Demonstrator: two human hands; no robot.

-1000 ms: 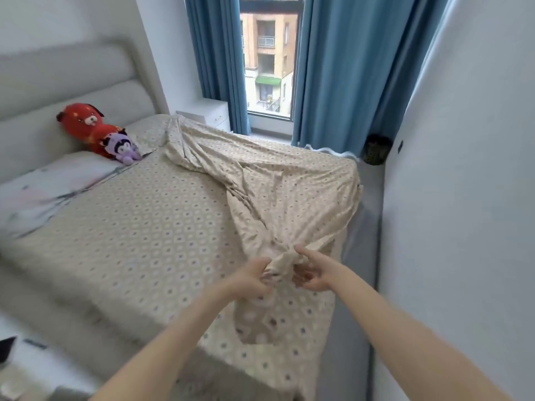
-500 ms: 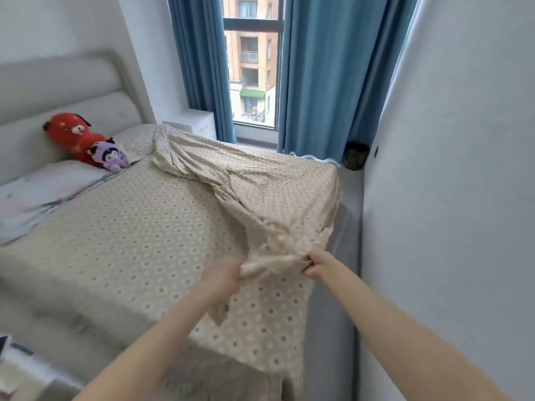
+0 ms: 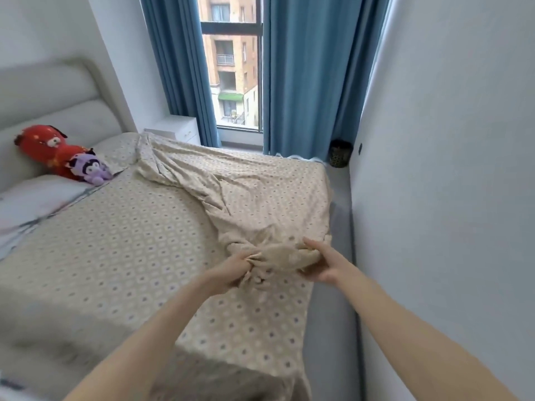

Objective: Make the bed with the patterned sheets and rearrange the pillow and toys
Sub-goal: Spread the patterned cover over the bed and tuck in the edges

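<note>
My left hand (image 3: 233,272) and right hand (image 3: 325,264) both clench the bunched foot-end of the patterned sheet (image 3: 246,186), which trails crumpled toward the headboard (image 3: 43,91) along the bed's (image 3: 333,314) window side, likely to find its corners for spreading.

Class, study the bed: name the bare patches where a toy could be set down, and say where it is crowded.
Free: the wide flat stretch of sheet between the pillow and the bunched cover. Crowded: the headboard corner, where red toy and purple toy lie together, and the wall side, where the left hand and right hand grip that cover.
</note>
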